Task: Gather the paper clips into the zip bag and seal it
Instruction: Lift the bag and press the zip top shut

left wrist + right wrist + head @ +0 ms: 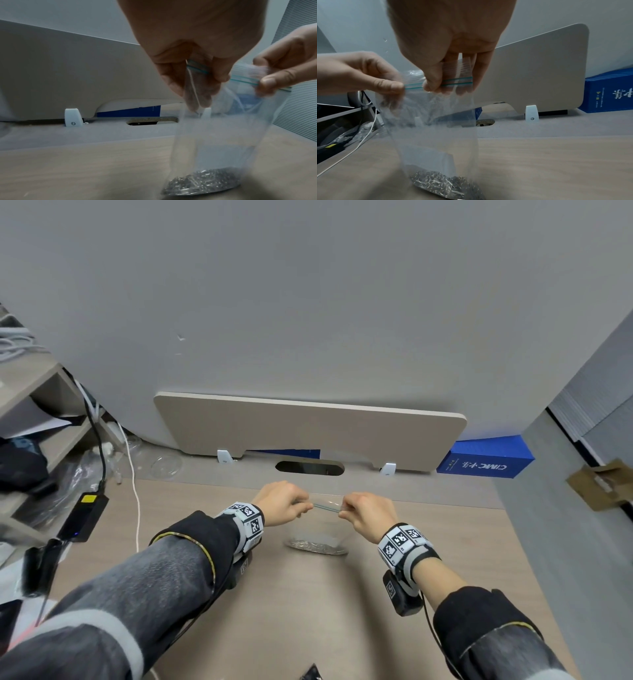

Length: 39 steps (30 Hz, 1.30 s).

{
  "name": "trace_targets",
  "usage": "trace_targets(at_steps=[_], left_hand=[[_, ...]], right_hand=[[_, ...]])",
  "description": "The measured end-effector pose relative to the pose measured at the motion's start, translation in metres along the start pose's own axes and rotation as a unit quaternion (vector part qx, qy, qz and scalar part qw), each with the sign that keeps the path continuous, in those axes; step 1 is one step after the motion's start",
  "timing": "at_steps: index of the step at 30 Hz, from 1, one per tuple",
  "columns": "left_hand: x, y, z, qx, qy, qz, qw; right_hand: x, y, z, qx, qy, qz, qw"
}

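Pinching the zip bag's [322,529] green-striped top edge, left hand [282,503] and right hand [368,515] grasp opposite ends; paper clips [317,546] lie heaped in its bottom, below both hands, on the desk [308,611].

Office, desk [308,594] with divider panel [308,429] (cable hole)

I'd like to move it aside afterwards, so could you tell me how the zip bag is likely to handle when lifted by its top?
The zip bag is thin clear film, so probably floppy. The paper clips heaped at its bottom should make it bottom-heavy. Both hands pinch the zip strip, suggesting it needs support.
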<state>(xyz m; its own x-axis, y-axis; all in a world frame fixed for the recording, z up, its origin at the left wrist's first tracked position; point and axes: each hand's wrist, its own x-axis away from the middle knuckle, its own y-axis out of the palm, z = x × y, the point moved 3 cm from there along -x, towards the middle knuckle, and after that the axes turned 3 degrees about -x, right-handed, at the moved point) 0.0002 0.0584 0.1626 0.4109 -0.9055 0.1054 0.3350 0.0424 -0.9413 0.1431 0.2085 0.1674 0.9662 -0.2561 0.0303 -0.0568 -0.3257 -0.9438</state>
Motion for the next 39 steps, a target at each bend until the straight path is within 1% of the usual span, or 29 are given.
trace_targets(at_steps=[4, 6, 10, 11, 13, 16, 22, 26, 31, 39], left_hand=[[0.005, -0.003, -0.01, -0.004, -0.007, -0.014, 1.0], [0.007, -0.001, -0.012, -0.015, -0.009, -0.024, 1.0], [0.005, 0.009, -0.007, -0.008, -0.011, -0.044, 0.999], [0.003, 0.011, -0.004, -0.008, -0.006, -0.044, 0.999], [0.001, 0.012, 0.002, -0.01, 0.003, -0.04, 0.999], [0.002, 0.01, 0.004, -0.005, 0.007, -0.034, 0.999], [0.012, 0.006, -0.018, 0.004, -0.018, -0.023, 1.0], [0.01, 0.006, -0.018, 0.006, -0.021, -0.024, 0.999], [0.006, -0.002, -0.021, 0.004, -0.035, -0.029, 0.999], [0.007, -0.001, -0.024, 0.017, -0.061, -0.027, 0.998]], right_hand=[[0.004, -0.002, 0.007, -0.001, 0.014, -0.003, 1.0], [0.005, -0.001, 0.009, 0.009, 0.024, -0.015, 1.0], [-0.004, 0.009, -0.005, 0.052, 0.029, -0.099, 0.993], [-0.007, 0.013, -0.013, 0.053, 0.024, -0.107, 0.993], [-0.013, 0.02, -0.028, 0.035, 0.013, -0.093, 0.995], [-0.019, 0.026, -0.04, 0.018, 0.009, -0.041, 0.999], [-0.003, 0.022, -0.008, 0.054, 0.001, 0.008, 0.999], [0.008, 0.02, 0.012, 0.05, 0.015, 0.022, 0.998], [0.016, 0.007, 0.041, 0.064, 0.055, 0.02, 0.996], [0.016, 0.008, 0.047, 0.037, 0.081, 0.022, 0.996]])
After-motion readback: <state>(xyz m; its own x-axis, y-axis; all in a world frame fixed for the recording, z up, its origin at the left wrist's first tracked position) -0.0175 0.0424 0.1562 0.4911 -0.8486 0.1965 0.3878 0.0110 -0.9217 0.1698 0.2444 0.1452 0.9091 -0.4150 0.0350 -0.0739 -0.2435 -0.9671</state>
